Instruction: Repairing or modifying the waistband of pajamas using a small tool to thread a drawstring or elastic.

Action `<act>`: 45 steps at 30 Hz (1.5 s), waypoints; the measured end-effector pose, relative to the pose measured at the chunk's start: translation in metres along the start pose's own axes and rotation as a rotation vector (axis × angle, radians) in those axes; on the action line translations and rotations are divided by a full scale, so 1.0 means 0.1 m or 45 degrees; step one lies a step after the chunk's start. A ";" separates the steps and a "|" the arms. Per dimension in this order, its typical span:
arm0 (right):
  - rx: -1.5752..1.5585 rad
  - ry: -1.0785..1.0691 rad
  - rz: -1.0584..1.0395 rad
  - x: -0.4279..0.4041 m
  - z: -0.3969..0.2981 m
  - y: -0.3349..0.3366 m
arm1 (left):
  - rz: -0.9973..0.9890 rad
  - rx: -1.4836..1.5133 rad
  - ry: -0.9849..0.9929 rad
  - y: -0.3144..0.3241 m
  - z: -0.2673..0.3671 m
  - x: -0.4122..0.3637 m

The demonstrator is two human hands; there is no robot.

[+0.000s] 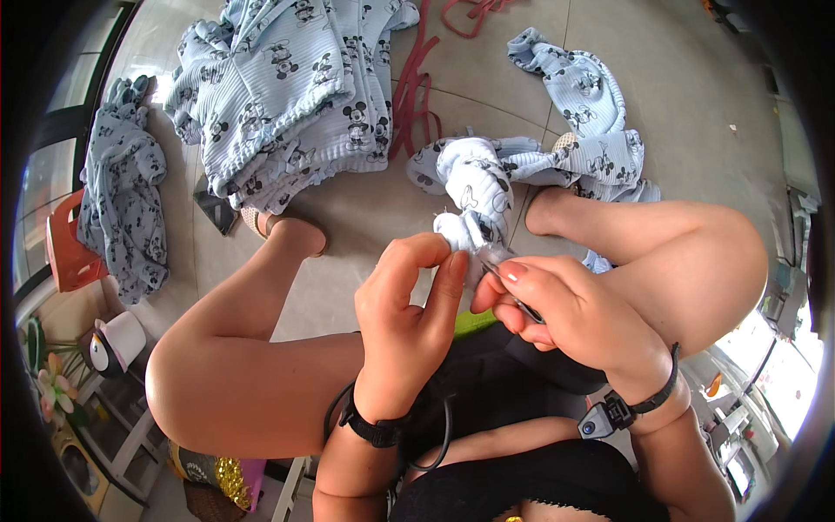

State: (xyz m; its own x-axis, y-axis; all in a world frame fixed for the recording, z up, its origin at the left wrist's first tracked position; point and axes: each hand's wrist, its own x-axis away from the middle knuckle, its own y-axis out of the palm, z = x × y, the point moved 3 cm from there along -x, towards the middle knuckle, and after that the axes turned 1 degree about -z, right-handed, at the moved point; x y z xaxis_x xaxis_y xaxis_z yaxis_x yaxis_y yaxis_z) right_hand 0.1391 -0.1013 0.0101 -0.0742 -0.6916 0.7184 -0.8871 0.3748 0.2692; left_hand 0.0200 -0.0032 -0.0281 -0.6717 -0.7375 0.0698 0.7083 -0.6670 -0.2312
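Between my fingers is a pale blue garment with a cartoon mouse print (479, 186), bunched up, its white inside partly turned out. My left hand (411, 307) pinches an edge of it between thumb and forefinger. In my right hand (561, 303) is a small metal tool (527, 310), probably thread snips, its tip at the cloth beside a fuzzy bit of thread. The rest of the tool is hidden by my fingers. More of the same printed cloth (584, 98) trails over the floor beyond my hands.
A pile of matching garments (280, 98) stands at the upper left, with red ties (411, 98) beside it. Another printed garment (124, 189) hangs over an orange-red plastic stool (65, 251) at the far left. A dark flat object (218, 209) lies near my left foot.
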 end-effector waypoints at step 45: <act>0.189 -0.532 0.345 -0.33 0.00 -0.20 | -0.048 0.081 0.016 -0.07 0.00 -0.03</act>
State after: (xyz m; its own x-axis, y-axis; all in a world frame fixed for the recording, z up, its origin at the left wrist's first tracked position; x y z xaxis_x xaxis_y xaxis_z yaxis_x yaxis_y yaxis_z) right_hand 0.1591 -0.0858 -0.0189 -0.4591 -0.7808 0.4239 -0.8637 0.5040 -0.0070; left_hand 0.0173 0.0038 -0.0267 -0.7003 -0.7109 0.0652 0.6948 -0.6997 -0.1663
